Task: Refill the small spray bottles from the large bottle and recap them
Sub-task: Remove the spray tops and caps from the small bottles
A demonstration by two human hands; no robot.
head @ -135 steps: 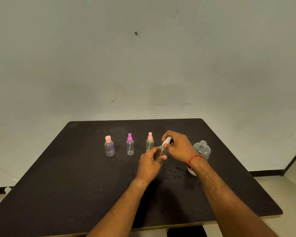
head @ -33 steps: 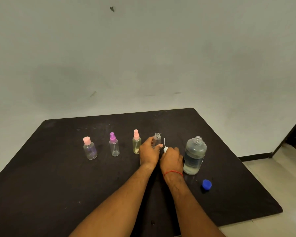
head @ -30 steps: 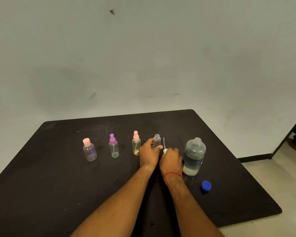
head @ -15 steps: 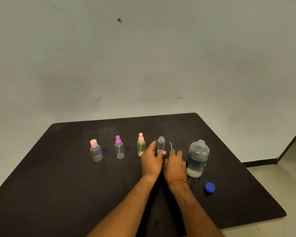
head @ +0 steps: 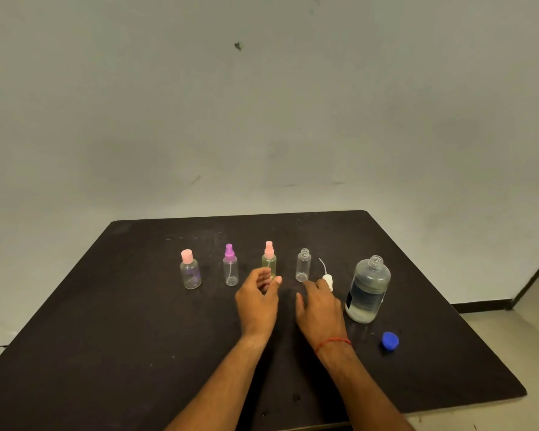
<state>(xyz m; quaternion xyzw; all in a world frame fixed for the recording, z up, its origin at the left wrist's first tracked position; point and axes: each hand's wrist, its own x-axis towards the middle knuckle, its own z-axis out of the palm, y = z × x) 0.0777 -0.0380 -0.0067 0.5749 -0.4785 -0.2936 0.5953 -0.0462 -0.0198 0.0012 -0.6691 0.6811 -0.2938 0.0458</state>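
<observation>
Several small clear bottles stand in a row on the black table (head: 106, 337). From the left: one with a pink flat cap (head: 190, 270), one with a purple spray cap (head: 230, 265), a yellowish one with a pink spray cap (head: 269, 259), and an uncapped one (head: 303, 265). A white spray cap with its tube (head: 326, 276) lies on the table just right of the uncapped bottle. The large bottle (head: 367, 290) stands uncapped, partly filled with clear liquid. My left hand (head: 257, 303) hovers with loosely curled fingers before the yellowish bottle, holding nothing. My right hand (head: 319, 309) lies relaxed beside the white cap.
A blue cap (head: 390, 340) lies on the table, in front of and right of the large bottle. A plain wall stands behind the table. Floor shows at the right past the table's edge.
Both hands let go: the left released the uncapped small bottle and drew back left, the right set the white spray cap down on the table and pulled away.
</observation>
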